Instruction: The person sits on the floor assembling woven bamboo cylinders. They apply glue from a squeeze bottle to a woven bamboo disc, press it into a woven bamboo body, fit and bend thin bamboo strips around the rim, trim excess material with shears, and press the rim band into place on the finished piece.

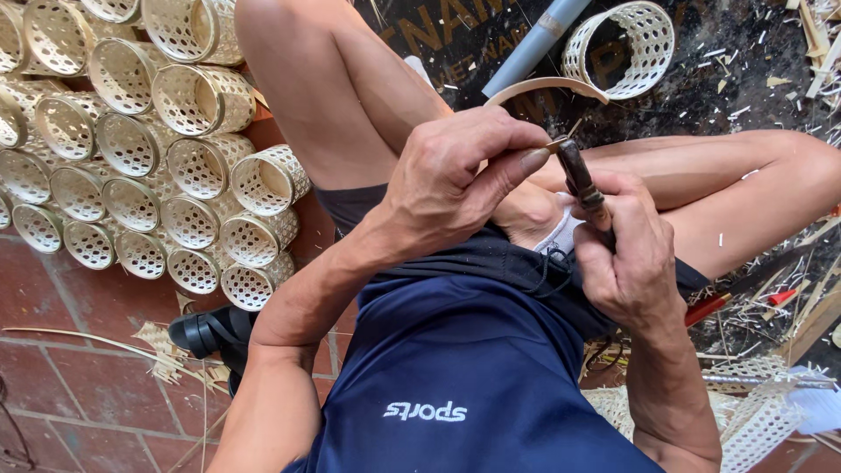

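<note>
Head view showed the left hand (pixel 451 175) pinching a curved bamboo strip (pixel 543 87) just above the knife (pixel 580 182). The right hand (pixel 626 254) was closed around the knife's handle, below the strip. Woven baskets (pixel 140 149) lay stacked well left of the knife.

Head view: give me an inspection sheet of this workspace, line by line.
Surface: red brick floor, with a dark mat under the legs.
Job's things: curved bamboo strip; knife with a dark handle, its tip at the strip's end.
Clutter: bamboo shavings, a red tool, a grey tube.
Hands: left hand pinches the strip with its fingers; right hand grips the knife.
Cables: nothing seen.
Surroundings: stacked woven baskets on the left, one basket on the mat, a black sandal.
</note>
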Tool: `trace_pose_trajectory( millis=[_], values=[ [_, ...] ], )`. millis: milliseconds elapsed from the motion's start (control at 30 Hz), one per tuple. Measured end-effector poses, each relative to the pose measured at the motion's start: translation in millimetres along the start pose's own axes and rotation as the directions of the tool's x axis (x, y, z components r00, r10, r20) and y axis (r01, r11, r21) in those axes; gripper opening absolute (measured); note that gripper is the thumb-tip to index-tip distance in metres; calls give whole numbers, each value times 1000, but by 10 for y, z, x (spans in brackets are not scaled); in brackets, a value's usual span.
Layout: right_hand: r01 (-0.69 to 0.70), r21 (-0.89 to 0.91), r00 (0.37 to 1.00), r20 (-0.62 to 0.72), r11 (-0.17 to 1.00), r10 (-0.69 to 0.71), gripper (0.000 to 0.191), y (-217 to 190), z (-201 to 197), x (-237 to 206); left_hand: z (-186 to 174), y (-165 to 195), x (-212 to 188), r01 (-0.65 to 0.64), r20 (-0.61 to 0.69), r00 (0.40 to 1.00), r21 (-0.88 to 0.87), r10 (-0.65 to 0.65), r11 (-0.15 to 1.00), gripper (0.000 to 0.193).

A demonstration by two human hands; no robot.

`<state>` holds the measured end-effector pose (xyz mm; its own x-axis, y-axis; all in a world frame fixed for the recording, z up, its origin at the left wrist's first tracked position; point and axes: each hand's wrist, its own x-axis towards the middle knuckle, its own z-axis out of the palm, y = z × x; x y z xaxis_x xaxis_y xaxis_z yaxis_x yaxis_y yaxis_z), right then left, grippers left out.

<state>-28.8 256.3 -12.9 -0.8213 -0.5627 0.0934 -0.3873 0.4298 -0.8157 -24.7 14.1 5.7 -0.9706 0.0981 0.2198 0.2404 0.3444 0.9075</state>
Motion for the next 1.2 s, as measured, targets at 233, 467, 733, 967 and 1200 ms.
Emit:
trace_pose_trajectory(
  millis=[233, 467, 733, 967, 1200],
  values=[
    [-32, 147, 999, -18, 989, 35, 25, 32, 116, -84, -63, -68, 64, -156, 111, 981, -18, 158, 988, 13],
    [-108, 364, 994, 19, 925, 109, 21, 37, 129, -178, -97, -75, 110, -207, 163, 962, -93, 220, 974, 13],
    [70, 61, 993, -104, 996, -63, 29, -65, 56, -68, -15, 53, 48, -122, 105, 987, -36, 125, 992, 17],
    [72, -28, 995, -74, 997, -74, 26, 12, 62, -110, 21, 95, 4, -50, 90, 995, -24, 52, 998, 13],
    [12, 190, 999, -47, 982, -4, 20, 136, 124, -214, -39, -14, 58, -127, 199, 971, -38, 132, 991, 16]
  ],
)
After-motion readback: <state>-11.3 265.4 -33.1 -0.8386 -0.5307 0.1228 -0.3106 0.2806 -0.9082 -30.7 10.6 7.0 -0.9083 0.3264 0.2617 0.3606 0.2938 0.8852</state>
